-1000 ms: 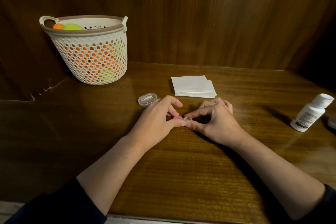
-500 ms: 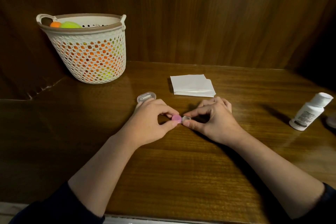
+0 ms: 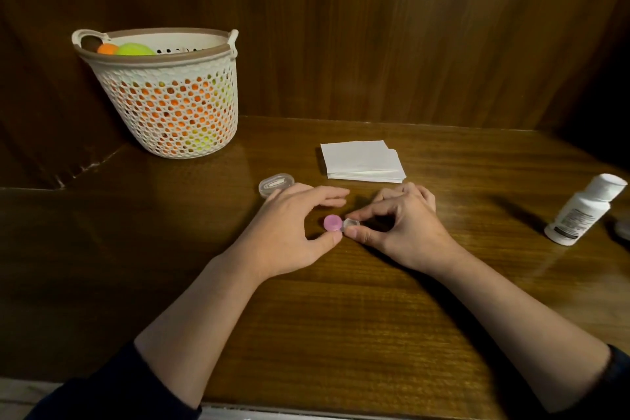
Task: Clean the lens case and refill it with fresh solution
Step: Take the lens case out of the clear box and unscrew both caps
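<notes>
The right hand (image 3: 405, 225) is pinching the clear end of the lens case (image 3: 341, 224) between thumb and forefinger, pinning it to the bench (image 3: 341, 317) near the middle of the view. The left hand (image 3: 289, 232) is lying slack beside it, its fingers now straightened and spread above the pink cap (image 3: 331, 223), thumb tip just at the cap's near side; half a second ago those fingers were curled tight over the cap, so the cap is showing in full now.

Counting outward: one lens case with one pink cap; one small clear oval container (image 3: 276, 184) at 11 o'clock from the left hand, partly tucked behind its knuckles; one stack of folded white tissues (image 3: 363, 162) at 12 o'clock from the right hand; one white solution bottle (image 3: 584, 210) tilting at 3 o'clock, well apart; one perforated white basket (image 3: 163, 92) at 10 o'clock, holding orange and green balls too many to count.

A grey object is being cut off by the frame's right edge just past the bottle. The bench's near edge is running along 6 o'clock under both forearms, and wood panelling is closing the back and left. Bare wood is lying between the right hand and the bottle.
</notes>
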Tool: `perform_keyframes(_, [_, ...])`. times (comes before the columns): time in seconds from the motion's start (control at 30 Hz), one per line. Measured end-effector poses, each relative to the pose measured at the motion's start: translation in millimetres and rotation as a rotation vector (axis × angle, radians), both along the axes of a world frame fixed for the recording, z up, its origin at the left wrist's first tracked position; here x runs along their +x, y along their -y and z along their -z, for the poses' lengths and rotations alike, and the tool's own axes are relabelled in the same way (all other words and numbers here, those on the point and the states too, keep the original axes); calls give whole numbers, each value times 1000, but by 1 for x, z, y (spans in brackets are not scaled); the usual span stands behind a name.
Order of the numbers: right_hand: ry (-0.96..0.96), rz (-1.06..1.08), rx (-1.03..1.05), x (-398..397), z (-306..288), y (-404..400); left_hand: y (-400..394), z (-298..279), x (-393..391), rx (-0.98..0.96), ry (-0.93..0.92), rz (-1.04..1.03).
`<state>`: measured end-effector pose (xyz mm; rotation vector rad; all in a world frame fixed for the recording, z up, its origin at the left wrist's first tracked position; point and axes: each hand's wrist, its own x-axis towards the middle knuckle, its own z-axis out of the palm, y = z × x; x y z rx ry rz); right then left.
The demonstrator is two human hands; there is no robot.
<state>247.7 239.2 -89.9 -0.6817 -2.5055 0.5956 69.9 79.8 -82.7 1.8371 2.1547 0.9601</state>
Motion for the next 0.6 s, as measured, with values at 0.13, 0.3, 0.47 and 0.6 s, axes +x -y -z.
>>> perform_keyframes(0.13, [1, 9, 3, 0, 0, 0, -1, 3, -4, 21, -26, -43])
perform_keyframes(0.3, [-5, 7, -6, 0, 0, 1, 1, 2, -7, 55, -116, -120])
perform_keyframes(0.47, [-19, -1, 0, 1, 0, 0, 0, 1, -2, 45, -80, -67])
perform_keyframes(0.6, [-25, -7, -8, 1, 1, 0, -4, 3, 1, 0, -21, -4])
